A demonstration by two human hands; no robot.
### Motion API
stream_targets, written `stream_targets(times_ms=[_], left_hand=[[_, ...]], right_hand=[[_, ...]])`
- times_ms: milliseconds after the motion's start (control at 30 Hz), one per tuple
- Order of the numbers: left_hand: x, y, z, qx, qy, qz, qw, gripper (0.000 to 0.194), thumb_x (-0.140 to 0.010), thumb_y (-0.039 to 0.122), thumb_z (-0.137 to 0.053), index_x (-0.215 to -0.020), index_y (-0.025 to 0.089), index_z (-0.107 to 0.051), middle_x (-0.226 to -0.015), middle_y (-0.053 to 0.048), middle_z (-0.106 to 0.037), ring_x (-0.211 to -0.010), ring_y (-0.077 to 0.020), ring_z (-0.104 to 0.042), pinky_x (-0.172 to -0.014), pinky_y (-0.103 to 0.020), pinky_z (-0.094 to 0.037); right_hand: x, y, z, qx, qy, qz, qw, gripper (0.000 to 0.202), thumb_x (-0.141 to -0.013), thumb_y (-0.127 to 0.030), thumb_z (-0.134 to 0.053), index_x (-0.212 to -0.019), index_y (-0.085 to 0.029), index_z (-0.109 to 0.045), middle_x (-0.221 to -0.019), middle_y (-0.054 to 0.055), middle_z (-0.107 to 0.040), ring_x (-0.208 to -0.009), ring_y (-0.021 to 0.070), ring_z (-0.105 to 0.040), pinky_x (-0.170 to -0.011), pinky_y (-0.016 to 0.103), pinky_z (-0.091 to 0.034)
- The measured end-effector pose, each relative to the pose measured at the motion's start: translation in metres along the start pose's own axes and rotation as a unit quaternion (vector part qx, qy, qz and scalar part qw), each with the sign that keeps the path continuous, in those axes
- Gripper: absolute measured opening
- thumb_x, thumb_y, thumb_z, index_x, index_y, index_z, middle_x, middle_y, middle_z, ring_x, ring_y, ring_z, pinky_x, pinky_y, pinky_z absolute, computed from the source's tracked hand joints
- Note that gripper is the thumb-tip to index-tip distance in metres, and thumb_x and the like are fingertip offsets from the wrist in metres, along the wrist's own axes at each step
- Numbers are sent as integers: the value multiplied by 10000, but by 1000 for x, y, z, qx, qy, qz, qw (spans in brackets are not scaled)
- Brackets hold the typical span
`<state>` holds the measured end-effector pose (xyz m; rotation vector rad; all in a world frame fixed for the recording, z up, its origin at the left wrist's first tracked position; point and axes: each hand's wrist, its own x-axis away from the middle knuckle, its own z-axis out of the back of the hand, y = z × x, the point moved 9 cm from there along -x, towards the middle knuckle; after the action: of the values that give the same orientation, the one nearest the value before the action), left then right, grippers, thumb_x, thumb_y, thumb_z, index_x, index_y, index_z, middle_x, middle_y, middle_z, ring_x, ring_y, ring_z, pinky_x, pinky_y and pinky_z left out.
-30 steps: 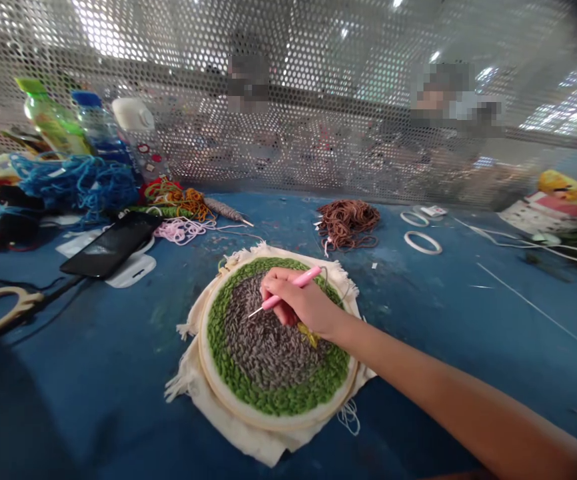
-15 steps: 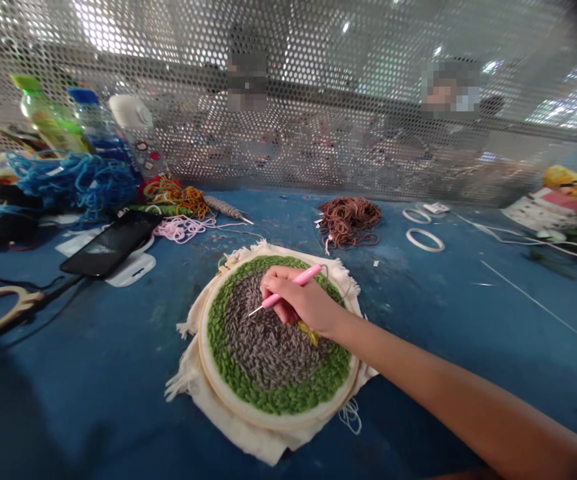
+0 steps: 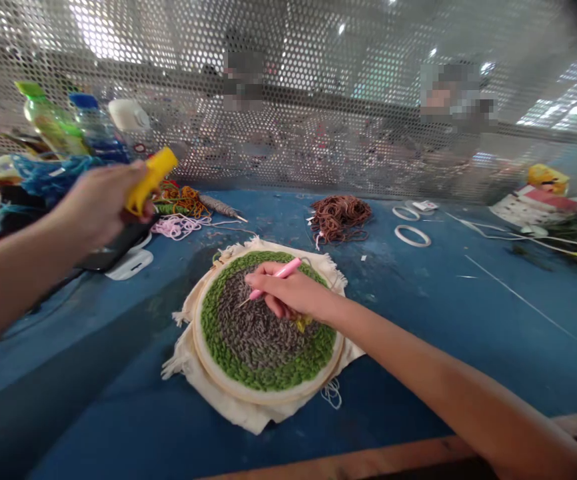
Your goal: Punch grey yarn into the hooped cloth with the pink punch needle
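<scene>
My right hand (image 3: 288,293) is closed round a pink punch needle (image 3: 284,269), held like a pen. Its metal tip slants down to the grey loops of the embroidery piece (image 3: 263,347), which has a green ring round a grey middle. A wooden hoop (image 3: 248,395) stretches the cream cloth (image 3: 188,367), whose edges are frayed. A bit of yellow (image 3: 304,324) shows under my right hand. Raised at the left, my left hand (image 3: 101,200) grips a yellow plastic tool (image 3: 153,177); blur hides its exact kind. Behind that hand lies a dark phone (image 3: 113,250), partly covered.
Brown yarn (image 3: 341,217) lies beyond the hoop, with white rings (image 3: 412,236) to its right. Pink yarn (image 3: 176,227), orange yarn (image 3: 183,200), blue yarn (image 3: 43,177) and bottles (image 3: 51,120) crowd the back left. A perforated metal screen (image 3: 288,133) stands behind the blue table.
My left hand has come into view at the left with the yellow tool. My right hand keeps hold of the punch needle over the grey loops. The whole view has shifted slightly.
</scene>
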<state>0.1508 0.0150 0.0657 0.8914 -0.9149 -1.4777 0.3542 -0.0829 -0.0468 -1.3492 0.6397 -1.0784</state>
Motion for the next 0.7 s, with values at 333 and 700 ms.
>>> stream_targets(times_ms=[333, 700], left_hand=[[90, -39, -110, 87, -232, 88, 965, 384, -1002, 483, -368, -841, 189, -553, -461, 48, -498, -429, -109, -440, -436, -227, -375], [116, -6, -130, -88, -188, -140, 968, 258, -904, 378, -569, -1115, 242, -509, -1061, -53, -583, -934, -240, -573, -817, -369, -468]], right_hand=[[35, 24, 10, -92, -103, -188, 972, 442, -903, -641, -571, -911, -200, -550, -558, 2, -684, -313, 69, -479, -279, 153, -342], [37, -13, -2, -121, 18, -56, 991, 333, -967, -483, -551, -1138, -199, -579, -984, 99, -699, -730, 182, -677, -458, 248, -570]])
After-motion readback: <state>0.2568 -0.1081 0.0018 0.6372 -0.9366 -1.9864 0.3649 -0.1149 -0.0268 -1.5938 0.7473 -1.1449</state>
